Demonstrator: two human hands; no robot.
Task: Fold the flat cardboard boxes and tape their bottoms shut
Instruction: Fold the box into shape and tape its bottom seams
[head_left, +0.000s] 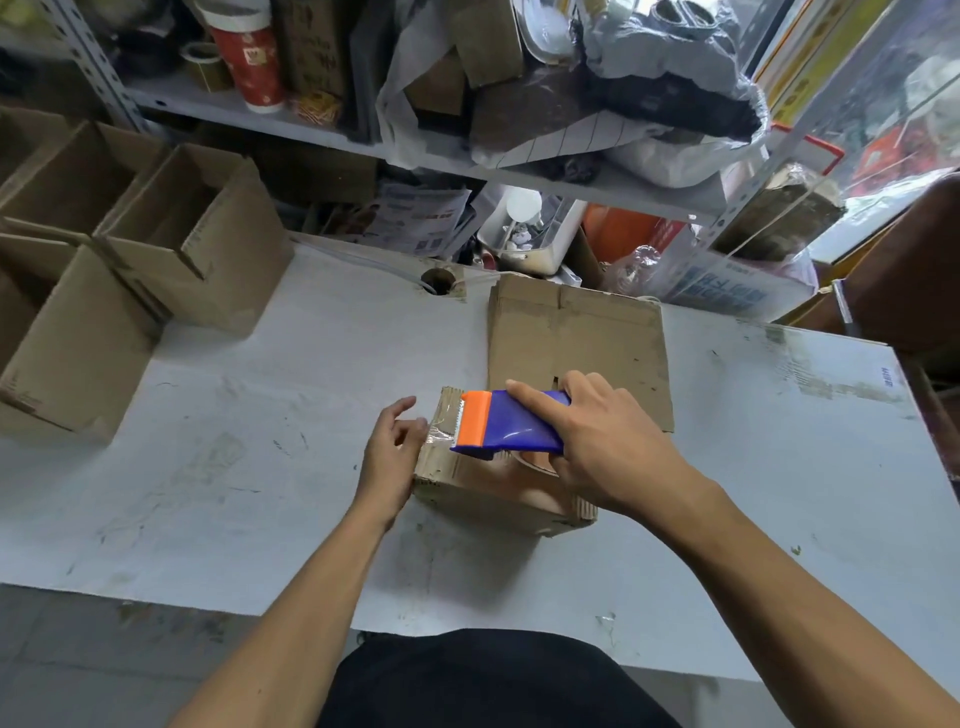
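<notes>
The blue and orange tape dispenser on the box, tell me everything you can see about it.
The blue and orange plastic tape dispenser has a glossy blue body and an orange front piece with a toothed cutting edge. It sits tilted on top of the small brown cardboard box, cutter end pointing left. The right hand grips it from above, forefinger stretched along the top. Clear tape runs from the cutter over the box's left edge, where the left hand presses it. The roll beneath is mostly hidden.

A red paper cup (248, 57) stands on the cluttered metal shelf (291, 122).
</notes>
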